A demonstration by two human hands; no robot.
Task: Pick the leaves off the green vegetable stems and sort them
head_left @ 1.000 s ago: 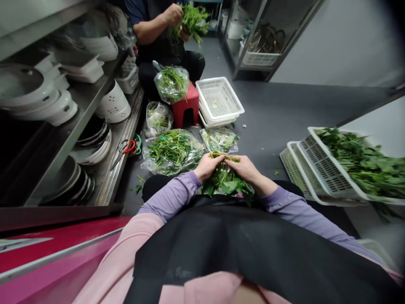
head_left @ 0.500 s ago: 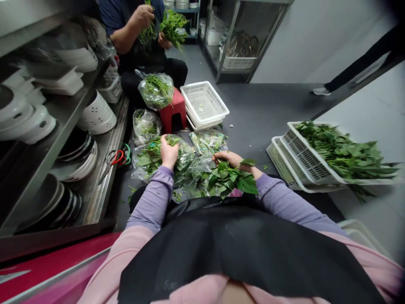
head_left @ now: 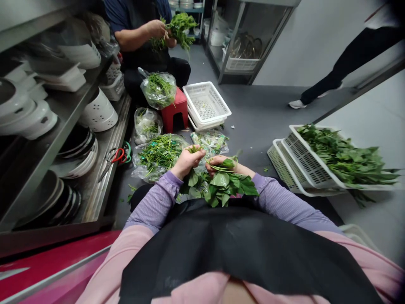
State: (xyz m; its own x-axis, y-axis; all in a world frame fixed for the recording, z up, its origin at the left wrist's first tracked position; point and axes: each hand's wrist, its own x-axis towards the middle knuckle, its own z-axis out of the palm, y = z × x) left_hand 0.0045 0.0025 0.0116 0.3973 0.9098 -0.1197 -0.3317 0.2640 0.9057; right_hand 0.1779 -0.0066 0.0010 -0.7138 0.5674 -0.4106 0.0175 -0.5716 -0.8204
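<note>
My right hand (head_left: 221,162) is closed round the stems of a bunch of leafy greens (head_left: 221,185), whose broad leaves hang below it in front of my black apron. Close beside it, my left hand (head_left: 189,161) is closed on leafy greens (head_left: 194,148), with stem ends showing above the fingers and leaves hanging under. Just beyond my left hand lies an open plastic bag of loose greens (head_left: 160,154). Another clear bag (head_left: 210,141) with pale stems lies past both hands.
Across from me a co-worker's hands (head_left: 161,31) hold greens. A red stool (head_left: 179,112) bears a bag of greens, beside a white basket (head_left: 207,103). Full stacked baskets (head_left: 308,160) stand right. Scissors (head_left: 118,156) lie on the left shelf. A person's leg (head_left: 329,80) shows far right.
My left hand has moved right from over the bag of greens to beside my right hand, holding greens. The co-worker's hands have come together. The person at far right has stepped leftward.
</note>
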